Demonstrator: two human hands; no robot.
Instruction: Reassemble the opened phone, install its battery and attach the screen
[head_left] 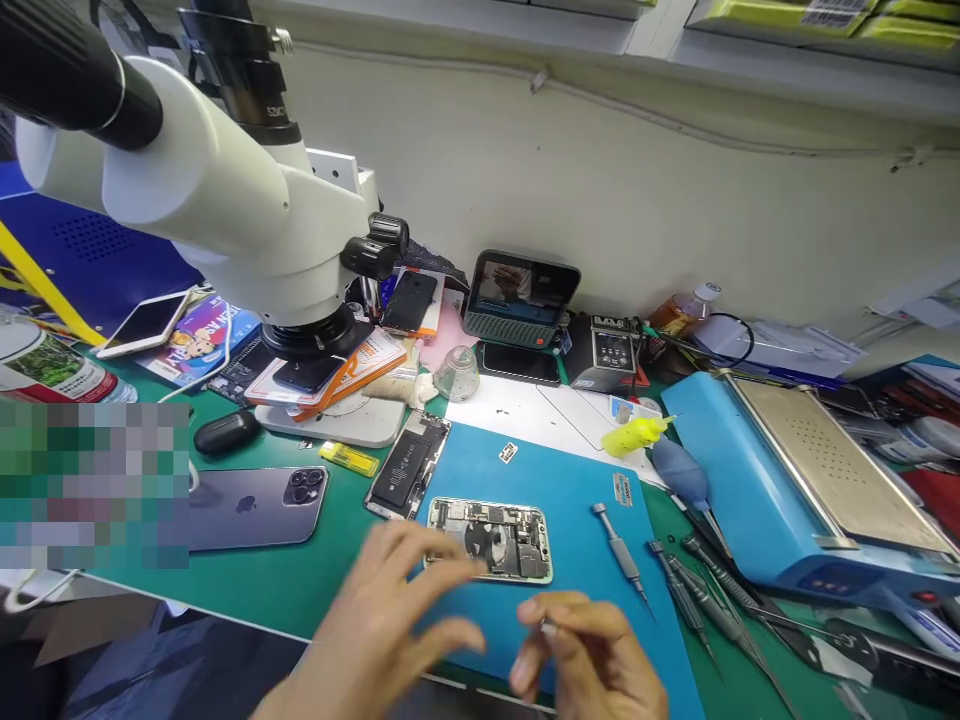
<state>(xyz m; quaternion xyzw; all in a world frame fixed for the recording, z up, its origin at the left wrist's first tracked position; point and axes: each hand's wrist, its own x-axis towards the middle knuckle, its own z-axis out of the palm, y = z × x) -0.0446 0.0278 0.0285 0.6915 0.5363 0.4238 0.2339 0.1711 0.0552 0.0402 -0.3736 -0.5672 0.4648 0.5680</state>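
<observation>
My left hand (pixel 390 620) hovers over the blue mat (pixel 585 480), fingers spread, fingertips just at the near left edge of an opened phone (pixel 491 538) lying with its insides up. It holds nothing. My right hand (pixel 589 650) is close beside it at the mat's front edge, thumb and fingers pinched around something tiny and silvery; I cannot tell what it is. A second opened phone (pixel 409 465) with a black battery lies left of the mat. A grey screwdriver (pixel 619 548) rests on the mat to the right.
A white microscope (pixel 225 190) looms at upper left over a stack of phones. A purple phone (pixel 247 505) lies face down on the green mat. Tweezers and drivers (pixel 705 595), a blue blower (pixel 679 470), a blue heating plate (pixel 810 480) and a small screen (pixel 521 295) crowd the right and back.
</observation>
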